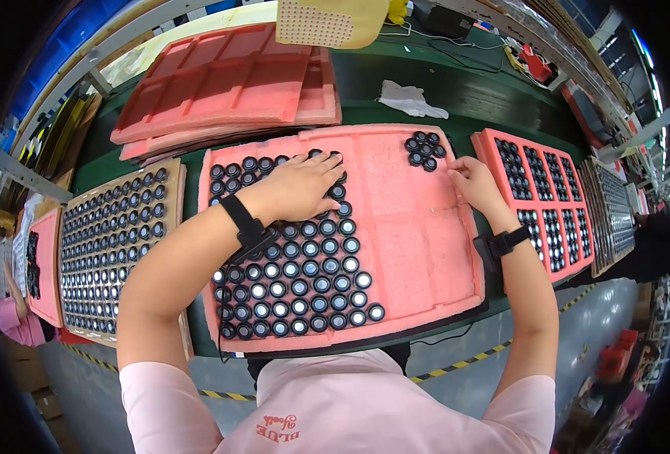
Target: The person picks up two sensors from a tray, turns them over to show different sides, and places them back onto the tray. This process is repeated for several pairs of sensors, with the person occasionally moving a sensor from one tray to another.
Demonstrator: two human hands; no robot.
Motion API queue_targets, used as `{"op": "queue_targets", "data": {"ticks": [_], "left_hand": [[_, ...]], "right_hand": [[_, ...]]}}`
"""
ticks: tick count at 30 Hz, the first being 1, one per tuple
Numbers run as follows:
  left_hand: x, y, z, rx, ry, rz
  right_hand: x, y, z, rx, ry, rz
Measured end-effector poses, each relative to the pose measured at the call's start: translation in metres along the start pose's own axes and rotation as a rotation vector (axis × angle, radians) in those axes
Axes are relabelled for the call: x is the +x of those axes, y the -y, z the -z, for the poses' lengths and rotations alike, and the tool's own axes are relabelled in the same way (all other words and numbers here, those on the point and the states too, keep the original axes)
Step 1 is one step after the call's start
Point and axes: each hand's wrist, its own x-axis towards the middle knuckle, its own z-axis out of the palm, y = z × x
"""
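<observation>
A pink foam tray [426, 261] lies in front of me. Rows of small round black parts with pale, shiny centres [310, 268] fill its left side. My left hand [301, 185] rests flat over the upper rows, fingers stretched out, covering some of the parts. At the tray's upper right corner, a loose cluster of the same parts [424, 150] sits apart from the rows. Just right of that cluster is my right hand [473, 183], at the tray's right edge. Its thumb and fingers are pinched together, and I cannot make out what is between them.
To the left stands a board of similar parts [112, 250]; to the right, a divided pink tray [536, 198] filled with them. Pink foam sheets [221, 83] are stacked behind, near a white cloth [412, 99] on the green bench [494, 98]. A yellow perforated piece [331, 23] hangs overhead.
</observation>
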Motion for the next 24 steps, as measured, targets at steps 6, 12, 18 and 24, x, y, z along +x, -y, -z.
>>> {"op": "queue_targets", "data": {"ticks": [6,12,18,24], "left_hand": [[-0.002,-0.001,-0.002,-0.027,-0.030,0.004],[-0.031,-0.035,0.039,-0.330,-0.190,-0.024],[-0.084,-0.073,0.075,-0.698,-0.400,0.033],[-0.119,-0.096,0.040,-1.025,-0.783,0.263]], "right_hand": [[0.021,0.014,-0.021,-0.097,-0.032,0.015],[0.026,0.025,-0.028,-0.198,0.001,-0.062],[0.005,0.032,-0.028,0.231,-0.053,0.076],[-0.073,0.136,-0.029,1.032,0.349,0.061]]}}
